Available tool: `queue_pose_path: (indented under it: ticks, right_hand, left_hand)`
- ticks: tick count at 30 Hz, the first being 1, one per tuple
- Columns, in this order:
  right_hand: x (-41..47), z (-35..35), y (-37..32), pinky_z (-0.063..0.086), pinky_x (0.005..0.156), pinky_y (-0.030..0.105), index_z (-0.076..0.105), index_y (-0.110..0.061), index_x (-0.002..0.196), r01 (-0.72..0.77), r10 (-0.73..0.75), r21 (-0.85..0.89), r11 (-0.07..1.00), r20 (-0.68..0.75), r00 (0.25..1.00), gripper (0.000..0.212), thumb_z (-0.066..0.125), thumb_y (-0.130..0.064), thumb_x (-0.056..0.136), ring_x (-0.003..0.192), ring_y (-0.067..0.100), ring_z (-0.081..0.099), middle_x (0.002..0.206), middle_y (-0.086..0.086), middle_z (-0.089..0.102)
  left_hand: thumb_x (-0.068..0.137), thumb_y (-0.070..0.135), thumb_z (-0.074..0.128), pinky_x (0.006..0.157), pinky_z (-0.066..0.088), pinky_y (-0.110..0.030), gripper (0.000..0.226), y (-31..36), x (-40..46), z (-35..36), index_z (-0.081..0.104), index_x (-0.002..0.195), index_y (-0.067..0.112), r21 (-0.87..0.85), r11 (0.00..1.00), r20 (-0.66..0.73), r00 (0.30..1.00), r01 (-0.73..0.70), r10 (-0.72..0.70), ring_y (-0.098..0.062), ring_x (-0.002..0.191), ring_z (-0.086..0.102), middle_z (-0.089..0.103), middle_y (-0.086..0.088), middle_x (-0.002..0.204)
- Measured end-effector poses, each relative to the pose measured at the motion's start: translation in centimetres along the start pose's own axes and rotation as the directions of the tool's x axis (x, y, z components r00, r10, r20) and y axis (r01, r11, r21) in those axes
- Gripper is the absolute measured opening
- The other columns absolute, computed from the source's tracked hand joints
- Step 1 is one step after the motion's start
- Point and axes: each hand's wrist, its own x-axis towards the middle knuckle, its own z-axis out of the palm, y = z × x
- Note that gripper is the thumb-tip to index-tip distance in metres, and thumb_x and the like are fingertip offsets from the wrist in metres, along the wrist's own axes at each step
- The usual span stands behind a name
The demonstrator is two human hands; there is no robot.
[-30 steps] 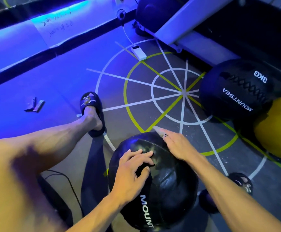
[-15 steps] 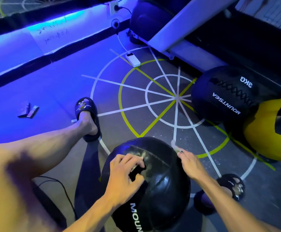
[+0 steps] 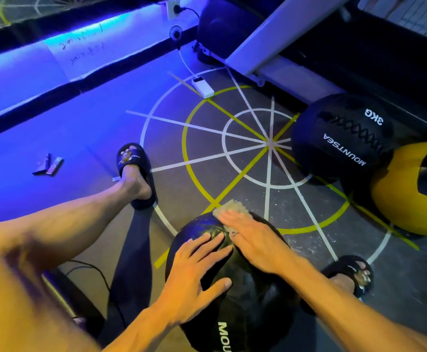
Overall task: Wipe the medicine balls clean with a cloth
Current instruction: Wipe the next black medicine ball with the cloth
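Item: black medicine ball (image 3: 235, 283), lower centre of frame, on the floor (image 3: 202, 158) between the person's slippered feet. Change: right hand (image 3: 255, 237), a second ago at the ball's far right edge, now lies flat across the crown, fingers straight, pressing the pale cloth (image 3: 230, 208); left hand (image 3: 194, 270) has uncurled and rests spread on the near face, steadying. Judgement: wiping stroke under way on the top.

Nearby: 3KG ball (image 3: 339, 138) and yellow ball (image 3: 410, 189), right of frame, apparently awaiting wiping; power bank (image 3: 202, 88) upper centre. Nothing blocks the stroke.
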Motion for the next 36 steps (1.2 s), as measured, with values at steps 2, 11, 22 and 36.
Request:
queue_pose_path:
  ticks: [2,11,22,36]
  right_hand:
    - [0.6,-0.8,1.9,0.014,0.124,0.023,0.037,-0.023,0.156,0.022,-0.021,-0.018,1.000,0.037,0.999,0.053,0.029,-0.028,0.104,0.149,0.003,0.025,0.161,-0.010,0.031]
    - [2.9,-0.3,-0.6,0.021,0.122,0.026,0.048,-0.023,0.150,0.019,-0.020,0.008,1.000,0.130,0.991,0.052,0.031,-0.027,0.101,0.146,0.006,0.034,0.157,-0.008,0.043]
    - [7.1,-1.3,-1.5,0.034,0.107,0.038,0.062,-0.007,0.126,-0.042,0.051,-0.034,0.999,0.329,0.943,0.036,0.036,-0.021,0.106,0.125,0.023,0.052,0.135,0.008,0.062]
    - [7.1,-2.8,2.6,0.036,0.105,0.030,0.067,-0.028,0.129,-0.278,0.294,-0.103,0.955,0.219,0.930,0.036,0.041,-0.027,0.105,0.133,0.018,0.050,0.142,-0.012,0.059]
  left_hand:
    - [0.099,0.064,0.054,0.126,0.015,-0.050,0.056,0.1,0.4,0.1,0.042,0.151,0.049,-0.006,1.000,0.031,0.999,-0.012,0.012,-0.004,0.156,0.012,0.023,0.030,0.164]
    - [0.100,0.064,0.052,0.126,-0.001,-0.035,0.052,0.4,1.2,1.2,0.048,0.148,0.046,-0.014,1.000,0.056,0.998,-0.013,0.014,0.001,0.155,0.007,0.023,0.033,0.162]
    - [0.101,0.063,0.048,0.126,0.001,-0.036,0.050,0.3,2.0,0.3,0.043,0.150,0.052,-0.050,0.997,0.188,0.980,-0.055,0.063,0.001,0.154,0.009,0.028,0.032,0.161]
    - [0.097,0.052,0.066,0.122,0.024,-0.025,0.046,-1.1,1.4,-0.6,0.062,0.140,0.036,-0.212,0.977,0.050,0.998,-0.023,0.035,0.005,0.148,0.032,0.041,0.030,0.155]
